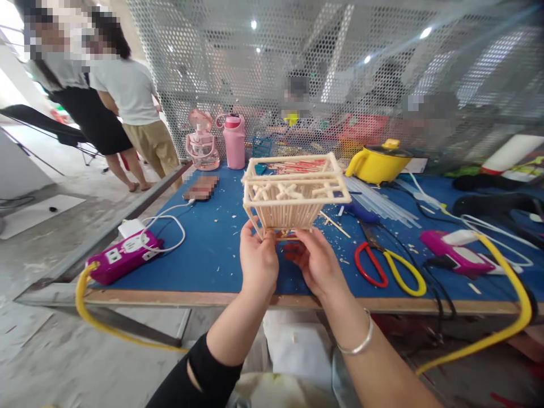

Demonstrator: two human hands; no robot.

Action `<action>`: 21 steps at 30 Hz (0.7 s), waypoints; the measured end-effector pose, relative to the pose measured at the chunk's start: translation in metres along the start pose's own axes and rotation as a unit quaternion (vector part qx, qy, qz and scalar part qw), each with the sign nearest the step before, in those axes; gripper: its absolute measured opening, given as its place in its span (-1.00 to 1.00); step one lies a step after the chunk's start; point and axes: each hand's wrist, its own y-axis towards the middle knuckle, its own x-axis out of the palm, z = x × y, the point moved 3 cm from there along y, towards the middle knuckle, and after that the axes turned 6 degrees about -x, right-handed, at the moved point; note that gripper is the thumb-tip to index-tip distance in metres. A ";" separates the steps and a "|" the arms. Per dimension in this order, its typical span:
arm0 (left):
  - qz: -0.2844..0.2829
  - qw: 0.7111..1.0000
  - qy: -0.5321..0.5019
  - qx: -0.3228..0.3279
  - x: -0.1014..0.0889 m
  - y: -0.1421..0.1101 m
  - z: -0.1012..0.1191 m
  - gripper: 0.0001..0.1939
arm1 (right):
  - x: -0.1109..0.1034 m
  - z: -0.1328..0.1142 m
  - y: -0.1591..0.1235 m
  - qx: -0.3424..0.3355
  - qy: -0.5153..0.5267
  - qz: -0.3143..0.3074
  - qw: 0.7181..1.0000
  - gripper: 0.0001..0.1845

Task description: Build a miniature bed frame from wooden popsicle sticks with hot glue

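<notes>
A small box-like frame (pixel 293 195) built from pale wooden sticks is held up above the blue table. Upright sticks line its near wall, and a band of short crossed pieces runs along the upper part. My left hand (pixel 259 255) is closed on its lower left corner, thumb pressed against the near edge. My right hand (pixel 317 258) grips the lower right edge, with some fingers curled underneath. The frame's underside is mostly hidden by my hands. Scissors (pixel 385 255) with one red and one yellow handle lie to the right of my right hand.
Pink bottles (pixel 235 141) and a phone (pixel 203 188) are at the back left. Purple power strips (pixel 121 258) sit on both sides. Clear glue sticks (pixel 382 201) and a yellow pot (pixel 380 163) lie right. A perforated metal screen (pixel 255 73) stands behind; two people stand left.
</notes>
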 end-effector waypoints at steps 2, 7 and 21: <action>-0.022 1.000 0.013 -0.018 0.000 0.001 0.007 -0.55 | -0.010 -0.005 0.003 -0.061 -0.029 0.019 0.998 -0.39; -0.071 0.988 0.120 -0.071 0.002 0.013 0.023 -0.46 | -0.021 -0.036 0.003 -0.390 -0.319 0.037 0.863 -0.41; -0.151 0.959 0.155 -0.183 0.025 0.093 0.026 -0.69 | -0.020 -0.060 0.076 -0.304 -0.389 -0.109 0.863 -0.75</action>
